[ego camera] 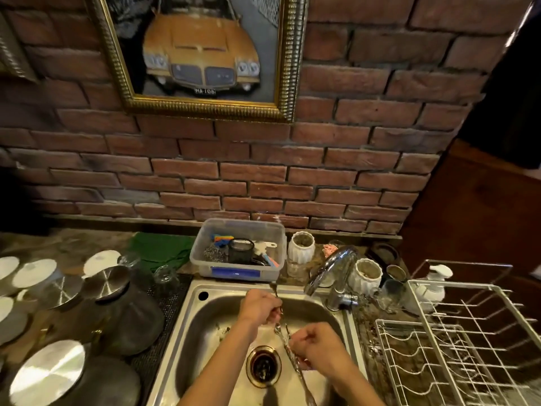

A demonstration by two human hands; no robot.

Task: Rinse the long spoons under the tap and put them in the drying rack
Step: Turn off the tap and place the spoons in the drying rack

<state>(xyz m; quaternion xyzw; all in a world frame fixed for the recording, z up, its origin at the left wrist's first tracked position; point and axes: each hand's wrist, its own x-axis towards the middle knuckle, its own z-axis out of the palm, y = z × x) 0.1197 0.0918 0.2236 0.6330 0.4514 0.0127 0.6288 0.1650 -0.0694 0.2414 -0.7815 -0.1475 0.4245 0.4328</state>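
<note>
Both my hands are over the steel sink (205, 323). My left hand (259, 306) grips the upper part of a bundle of long thin metal spoons (285, 336). My right hand (317, 344) is curled round the same bundle lower down. The spoons run diagonally from the sink's back rim down past the drain (263, 366) to the frame's bottom edge. The chrome tap (330, 269) arches over the sink's right back corner, its spout to the right of my left hand. I cannot tell whether water is running. The white wire drying rack (456, 341) stands to the right of the sink.
A clear plastic tub (238, 272) of scrubbers and brushes sits behind the sink. White ribbed jars (301, 247) and a soap pump (436, 281) stand near the tap. Steel-lidded dark jars (128, 317) and white lids crowd the left counter. A brick wall rises behind.
</note>
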